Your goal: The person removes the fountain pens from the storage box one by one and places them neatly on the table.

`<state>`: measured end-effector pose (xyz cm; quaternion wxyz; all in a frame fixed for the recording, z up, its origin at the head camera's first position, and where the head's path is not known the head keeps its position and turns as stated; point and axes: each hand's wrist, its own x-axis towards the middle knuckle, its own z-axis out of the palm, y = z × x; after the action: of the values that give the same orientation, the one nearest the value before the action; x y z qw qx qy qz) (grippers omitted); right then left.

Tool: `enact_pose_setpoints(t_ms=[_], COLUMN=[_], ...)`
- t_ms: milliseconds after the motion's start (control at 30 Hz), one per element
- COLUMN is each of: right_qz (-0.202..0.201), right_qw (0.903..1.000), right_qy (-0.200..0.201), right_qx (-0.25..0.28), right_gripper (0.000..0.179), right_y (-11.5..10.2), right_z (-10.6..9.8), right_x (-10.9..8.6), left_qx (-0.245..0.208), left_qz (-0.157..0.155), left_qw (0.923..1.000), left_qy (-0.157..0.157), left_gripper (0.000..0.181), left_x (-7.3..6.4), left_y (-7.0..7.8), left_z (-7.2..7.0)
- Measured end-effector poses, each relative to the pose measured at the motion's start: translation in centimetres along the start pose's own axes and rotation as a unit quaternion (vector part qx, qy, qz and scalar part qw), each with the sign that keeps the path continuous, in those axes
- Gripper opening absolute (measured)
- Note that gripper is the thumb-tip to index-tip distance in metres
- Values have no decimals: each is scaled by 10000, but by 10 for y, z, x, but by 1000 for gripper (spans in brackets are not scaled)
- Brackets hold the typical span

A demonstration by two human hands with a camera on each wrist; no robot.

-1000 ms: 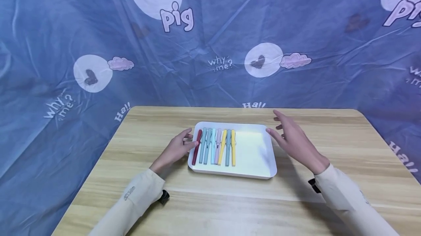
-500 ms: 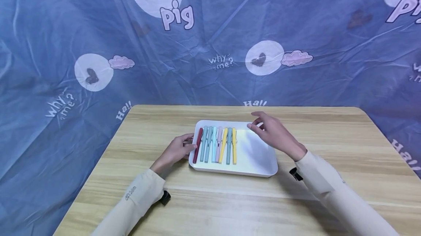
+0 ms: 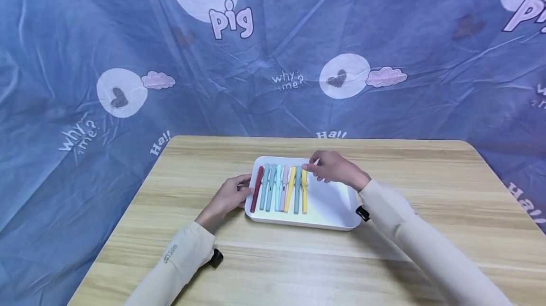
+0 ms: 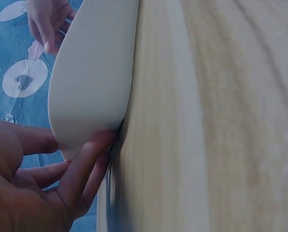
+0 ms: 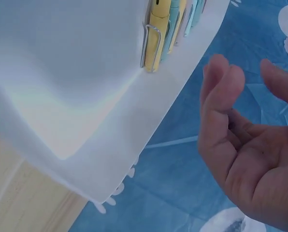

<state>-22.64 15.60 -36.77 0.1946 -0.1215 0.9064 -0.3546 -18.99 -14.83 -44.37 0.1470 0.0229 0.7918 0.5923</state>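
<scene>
A white tray [image 3: 330,218] holds a row of capped pens with wire clips: a dark red pen [image 3: 257,190] at the left end, then several blue-grey, light blue, mauve and yellow ones. My left hand [image 3: 228,197] grips the tray's left side, thumb over the rim; in the left wrist view its fingers [image 4: 88,164] lie against the outer wall. Over the tray's far part is my right hand [image 3: 334,168], near the top of the rightmost yellow pen [image 3: 304,197]. The right wrist view shows its fingers bent, a gap to the thumb, nothing between them.
The tray stands on a wooden table [image 3: 273,263]. Behind the table hangs a blue printed cloth [image 3: 256,97]. Black wrist straps [image 3: 216,258] show at both sleeve cuffs.
My right hand has moved left, from beyond the tray's right side to above the pens. The left hand has moved slightly down along the tray's left side. The pens keep their places.
</scene>
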Motion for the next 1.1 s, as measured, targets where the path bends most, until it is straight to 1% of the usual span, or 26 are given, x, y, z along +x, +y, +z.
enact_pose_setpoints(t_ms=[167, 333, 433, 567, 733, 867, 967, 1100], right_qz=[147, 341, 518, 658, 699, 764, 834, 985], right_qw=[9993, 9976, 9963, 9958, 9954, 9944, 9940, 9928], right_qy=[-248, -411, -504, -565, -653, -725, -701, -646], right_qx=[-218, -447, -463, -296, -37, -9, -46, 237], right_gripper=[31, 32, 32, 30, 25, 26, 26, 25], right_y=[-4, -4, -2, 4, 8, 12, 15, 17], right_z=[6, 12, 15, 19, 22, 25, 28, 31], right_x=[6, 12, 16, 19, 22, 27, 30, 32], left_qx=[108, 175, 191, 168, 163, 154, 117, 109], left_qz=[44, -11, -63, -105, -69, -62, -50, -54], left_qw=[9999, 9997, 9996, 9994, 9995, 9995, 9996, 9997], left_qy=[61, 160, 208, 271, 277, 264, 250, 225], left_gripper=[50, 50, 50, 50, 50, 50, 50, 50], left_x=[0, -1, -2, -2, -1, 0, 0, 0], left_y=[0, 0, 2, 2, 1, 1, 0, 0], left_z=[1, 2, 2, 3, 3, 2, 2, 2])
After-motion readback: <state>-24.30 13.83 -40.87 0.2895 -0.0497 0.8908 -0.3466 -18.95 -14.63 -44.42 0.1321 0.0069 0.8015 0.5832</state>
